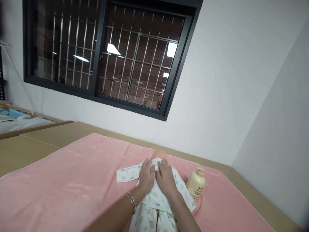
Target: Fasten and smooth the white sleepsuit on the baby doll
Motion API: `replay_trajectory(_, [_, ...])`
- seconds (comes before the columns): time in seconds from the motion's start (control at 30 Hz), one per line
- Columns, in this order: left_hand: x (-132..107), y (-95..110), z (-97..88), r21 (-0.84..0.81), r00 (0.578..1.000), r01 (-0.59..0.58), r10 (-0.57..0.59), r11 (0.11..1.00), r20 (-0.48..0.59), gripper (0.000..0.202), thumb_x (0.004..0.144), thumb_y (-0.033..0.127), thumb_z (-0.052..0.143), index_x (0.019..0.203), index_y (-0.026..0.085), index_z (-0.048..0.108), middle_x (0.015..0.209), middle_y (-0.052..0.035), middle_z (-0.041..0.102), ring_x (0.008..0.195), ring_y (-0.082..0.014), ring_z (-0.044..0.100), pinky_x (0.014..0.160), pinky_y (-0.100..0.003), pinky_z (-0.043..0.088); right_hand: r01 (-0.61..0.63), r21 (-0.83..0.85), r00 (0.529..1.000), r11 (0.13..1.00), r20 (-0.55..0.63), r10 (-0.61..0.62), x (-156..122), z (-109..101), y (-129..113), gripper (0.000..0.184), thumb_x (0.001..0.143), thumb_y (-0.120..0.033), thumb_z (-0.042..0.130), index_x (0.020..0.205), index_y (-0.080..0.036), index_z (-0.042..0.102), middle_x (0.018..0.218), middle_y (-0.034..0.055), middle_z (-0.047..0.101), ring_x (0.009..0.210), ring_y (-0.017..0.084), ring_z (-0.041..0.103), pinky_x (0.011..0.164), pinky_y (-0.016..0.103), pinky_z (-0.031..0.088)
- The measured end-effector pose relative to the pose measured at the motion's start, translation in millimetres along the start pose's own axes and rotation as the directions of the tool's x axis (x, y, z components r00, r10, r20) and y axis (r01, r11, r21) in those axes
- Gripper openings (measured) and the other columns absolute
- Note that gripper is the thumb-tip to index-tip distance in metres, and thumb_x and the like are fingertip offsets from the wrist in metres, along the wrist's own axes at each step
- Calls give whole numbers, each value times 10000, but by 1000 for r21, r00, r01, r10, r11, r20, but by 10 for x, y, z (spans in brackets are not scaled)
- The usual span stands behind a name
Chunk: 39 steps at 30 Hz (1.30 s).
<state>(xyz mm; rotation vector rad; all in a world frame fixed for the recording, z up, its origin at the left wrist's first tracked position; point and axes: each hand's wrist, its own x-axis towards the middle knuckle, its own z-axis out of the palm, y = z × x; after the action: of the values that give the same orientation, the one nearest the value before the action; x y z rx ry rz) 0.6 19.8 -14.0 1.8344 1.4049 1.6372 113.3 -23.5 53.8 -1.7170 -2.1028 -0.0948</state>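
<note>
A baby doll lies on a pink towel, dressed in a white printed garment. One sleeve stretches out to the left. My left hand, with bangles on the wrist, lies flat on the doll's chest with its fingers spread. Beside it, my right hand also rests flat and open on the garment. Only the top of the doll's head shows beyond my fingers.
A cream pump bottle stands on the towel just right of the doll. The towel covers a tan surface against a white wall with a barred window. A wooden-framed cot sits at the far left.
</note>
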Motion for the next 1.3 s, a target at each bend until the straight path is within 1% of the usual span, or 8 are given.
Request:
replay_trajectory(0.1, [0, 36, -38, 73, 999, -45, 45, 996, 11, 452, 957, 307, 318, 1359, 187, 488, 1413, -76, 514, 1422, -227, 283, 1184, -502, 194, -54, -2, 992, 999, -114, 53, -5, -25, 39, 578, 920, -258, 370, 1474, -95, 337, 1573, 105, 124, 1460, 237, 24, 1182, 453, 58])
replay_trajectory(0.4, [4, 18, -15, 94, 996, -85, 87, 992, -13, 440, 967, 320, 298, 1322, 178, 516, 1387, -76, 540, 1422, -224, 282, 1185, -507, 196, -57, 73, 997, 996, -45, 60, 2, -39, 107, 539, 941, -254, 342, 1460, -110, 368, 1546, 119, 231, 1446, 223, 153, 1181, 425, 99])
replay_trajectory(0.53, [8, -29, 10, 130, 997, -82, 83, 988, -2, 448, 966, 314, 282, 1317, 170, 520, 1372, -83, 551, 1412, -235, 304, 1181, -510, 205, 46, 141, 989, 989, 131, -64, -8, -126, 98, 521, 920, -272, 400, 1423, -140, 435, 1517, 109, 310, 1431, 231, 207, 1175, 449, 110])
replay_trajectory(0.8, [97, 170, -79, 271, 993, -113, 99, 956, 67, 380, 876, 336, 455, 1157, 142, 623, 1375, -155, 535, 1425, -309, 264, 1180, -566, 100, -45, 384, 977, 922, -174, 120, -278, -1265, 426, 573, 926, -372, 401, 1461, -169, 387, 1497, 83, 357, 1411, 206, 268, 1176, 388, 169])
replay_trajectory(0.93, [121, 660, 35, -167, 981, 51, -18, 985, 192, 411, 869, 424, 437, 1125, 167, 630, 1339, -132, 569, 1356, -293, 392, 1141, -514, 266, -201, 343, 954, 918, -145, 263, -451, -1545, 751, 591, 884, -222, 374, 1468, -134, 367, 1513, 97, 320, 1412, 208, 265, 1174, 393, 185])
replay_trajectory(1.0, [124, 962, 143, -473, 910, 312, -116, 824, 397, 480, 894, 474, 342, 1115, 154, 622, 1288, -146, 604, 1249, -273, 520, 1063, -471, 393, -256, 307, 951, 917, -89, 295, -473, -1523, 881, 652, 823, -104, 337, 1474, -128, 351, 1515, 100, 316, 1407, 195, 277, 1169, 386, 203])
replay_trajectory(1.1, [152, 1349, 314, -590, 681, 703, -140, 396, 718, 640, 917, 540, 192, 1193, 102, 569, 1272, -213, 593, 1153, -264, 600, 987, -446, 467, -286, 233, 954, 929, -25, 300, -435, -1414, 982, 724, 749, -16, 310, 1468, -94, 350, 1520, 118, 299, 1427, 187, 220, 1178, 386, 171])
replay_trajectory(1.3, [150, 1522, 624, -488, 472, 871, -174, -58, 864, 709, 927, 526, 175, 1408, 26, 324, 1359, -264, 486, 1183, -250, 577, 936, -391, 495, -298, 22, 954, 954, 39, 297, -348, -1296, 1062, 687, 744, 13, 324, 1428, -20, 390, 1496, 188, 305, 1430, 210, 205, 1183, 415, 114])
